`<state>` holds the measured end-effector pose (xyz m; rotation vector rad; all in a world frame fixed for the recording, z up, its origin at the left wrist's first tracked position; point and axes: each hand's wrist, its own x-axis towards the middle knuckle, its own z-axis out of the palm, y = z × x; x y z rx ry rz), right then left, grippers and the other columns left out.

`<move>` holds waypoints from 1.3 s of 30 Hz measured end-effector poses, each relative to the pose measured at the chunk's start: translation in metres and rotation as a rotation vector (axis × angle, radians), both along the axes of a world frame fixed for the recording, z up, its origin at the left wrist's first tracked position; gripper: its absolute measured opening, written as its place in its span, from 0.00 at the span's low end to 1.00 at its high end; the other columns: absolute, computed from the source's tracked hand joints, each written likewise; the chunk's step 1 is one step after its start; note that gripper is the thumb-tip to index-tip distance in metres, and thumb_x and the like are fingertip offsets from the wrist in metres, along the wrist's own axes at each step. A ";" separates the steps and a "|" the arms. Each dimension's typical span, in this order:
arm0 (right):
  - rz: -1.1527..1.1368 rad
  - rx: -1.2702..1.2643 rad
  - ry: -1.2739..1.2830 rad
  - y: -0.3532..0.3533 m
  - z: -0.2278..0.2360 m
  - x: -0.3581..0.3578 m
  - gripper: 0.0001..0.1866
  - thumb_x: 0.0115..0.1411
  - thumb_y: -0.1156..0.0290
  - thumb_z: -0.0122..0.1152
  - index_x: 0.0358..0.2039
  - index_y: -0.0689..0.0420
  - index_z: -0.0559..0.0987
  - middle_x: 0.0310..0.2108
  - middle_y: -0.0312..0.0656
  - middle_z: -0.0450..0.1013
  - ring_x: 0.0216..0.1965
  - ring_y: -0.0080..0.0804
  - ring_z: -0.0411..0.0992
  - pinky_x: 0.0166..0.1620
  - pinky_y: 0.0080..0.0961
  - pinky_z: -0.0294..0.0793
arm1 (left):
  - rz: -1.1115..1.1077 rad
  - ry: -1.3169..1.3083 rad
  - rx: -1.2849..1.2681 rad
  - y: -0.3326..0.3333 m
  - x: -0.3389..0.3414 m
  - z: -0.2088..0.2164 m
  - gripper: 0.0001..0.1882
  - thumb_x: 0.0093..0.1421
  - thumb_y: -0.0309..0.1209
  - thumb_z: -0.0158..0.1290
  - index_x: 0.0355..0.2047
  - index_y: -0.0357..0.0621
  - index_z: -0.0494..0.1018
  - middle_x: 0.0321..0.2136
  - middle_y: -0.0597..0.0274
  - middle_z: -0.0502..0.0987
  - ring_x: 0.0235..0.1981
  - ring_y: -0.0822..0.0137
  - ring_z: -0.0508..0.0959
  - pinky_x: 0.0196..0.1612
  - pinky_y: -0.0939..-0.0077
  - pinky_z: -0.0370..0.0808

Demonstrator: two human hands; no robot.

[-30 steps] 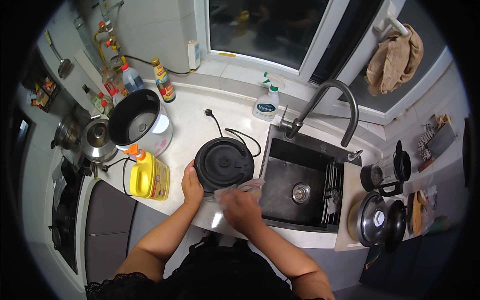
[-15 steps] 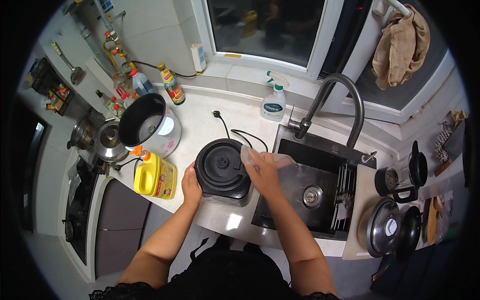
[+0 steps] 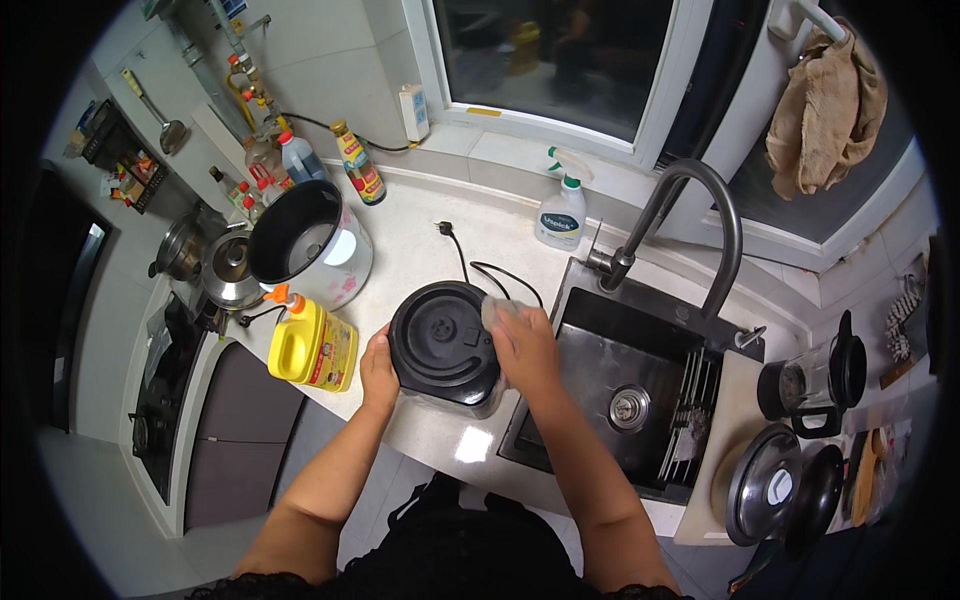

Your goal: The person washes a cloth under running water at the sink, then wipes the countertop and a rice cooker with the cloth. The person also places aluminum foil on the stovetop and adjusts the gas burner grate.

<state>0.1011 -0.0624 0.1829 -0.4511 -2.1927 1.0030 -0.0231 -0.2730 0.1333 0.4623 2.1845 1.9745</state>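
Note:
A black appliance base [image 3: 437,340] with a round, ridged face turned up stands at the counter's front edge, left of the sink. Its cord runs out behind it. My left hand [image 3: 379,372] grips its left side, thumb up along the rim. At the upper right rim, my right hand [image 3: 527,350] pinches a thin greyish cloth [image 3: 494,311] against the base. Most of that cloth is hidden under the fingers. Left of my left hand stands a yellow jug [image 3: 312,345] with an orange pump.
The black sink [image 3: 580,345] with its tall curved faucet [image 3: 735,215] lies to the right. Behind are a spray bottle [image 3: 562,215] and the cord's plug [image 3: 446,229]. A large pot [image 3: 345,262] stands far left; a blender jug [image 3: 815,380] and lidded pan [image 3: 762,485] stand far right.
The cloth's loose end, spread right of my right hand before, no longer shows there. My right hand stays at the base's right rim and my left hand keeps its grip. The view has shifted slightly.

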 end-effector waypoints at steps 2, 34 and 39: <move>0.066 0.081 0.026 -0.006 -0.014 0.023 0.12 0.55 0.71 0.59 0.40 0.56 0.81 0.30 0.47 0.68 0.31 0.40 0.69 0.34 0.32 0.69 | 0.028 -0.007 -0.013 -0.005 0.000 -0.005 0.23 0.70 0.39 0.34 0.51 0.32 0.69 0.46 0.53 0.75 0.49 0.66 0.72 0.56 0.75 0.64; -0.020 0.097 -0.099 -0.163 0.082 -0.051 0.14 0.56 0.67 0.61 0.41 0.60 0.80 0.35 0.48 0.71 0.34 0.42 0.72 0.35 0.33 0.73 | -0.022 0.000 0.100 -0.008 -0.009 -0.024 0.20 0.69 0.36 0.37 0.53 0.36 0.66 0.49 0.49 0.72 0.49 0.55 0.72 0.54 0.67 0.66; -0.145 0.569 -0.664 -0.204 0.040 -0.080 0.17 0.57 0.61 0.58 0.45 0.54 0.78 0.40 0.46 0.68 0.40 0.46 0.70 0.37 0.37 0.75 | -0.048 -0.550 0.452 -0.037 -0.009 -0.020 0.22 0.70 0.42 0.35 0.49 0.36 0.69 0.40 0.55 0.74 0.42 0.69 0.72 0.47 0.73 0.70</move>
